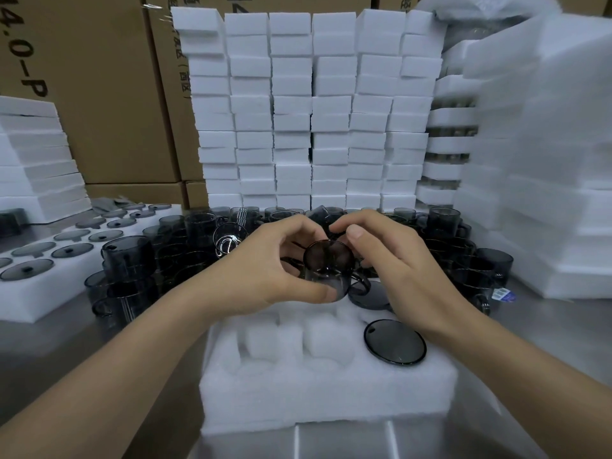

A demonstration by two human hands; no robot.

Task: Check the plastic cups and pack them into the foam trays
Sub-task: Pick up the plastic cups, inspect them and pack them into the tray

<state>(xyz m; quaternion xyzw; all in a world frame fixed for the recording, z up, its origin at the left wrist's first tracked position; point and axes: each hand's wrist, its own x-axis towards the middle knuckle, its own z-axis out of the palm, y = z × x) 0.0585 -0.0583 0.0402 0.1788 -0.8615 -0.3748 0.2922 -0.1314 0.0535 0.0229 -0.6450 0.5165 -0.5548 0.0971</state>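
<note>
1. A smoky, see-through cup [326, 270] was held in the air over the far edge of the near foam tray [331, 392], tipped so that one round end faced the camera, its handle on the right.
2. The left hand [265, 266] gripped the cup, thumb pressed on its near lower wall and fingers curled over the far side.
3. The right hand [390, 260] pinched the cup's upper right edge, thumb on top and fingers bent behind it.
4. In the tray, a dark round lid [394, 341] lay in the right pocket, with a second lid [369, 294] just beyond it; the pockets to the left showed only white foam.
5. A crowd of loose cups [185, 246] stood on the metal table [66, 352] beyond the hands.
6. At far left, another foam tray [49, 293] carried rows of lids.
7. A wall of stacked foam blocks [314, 111] rose behind, with cardboard boxes [99, 94] to its left and a tall foam stack [546, 160] at right.
</note>
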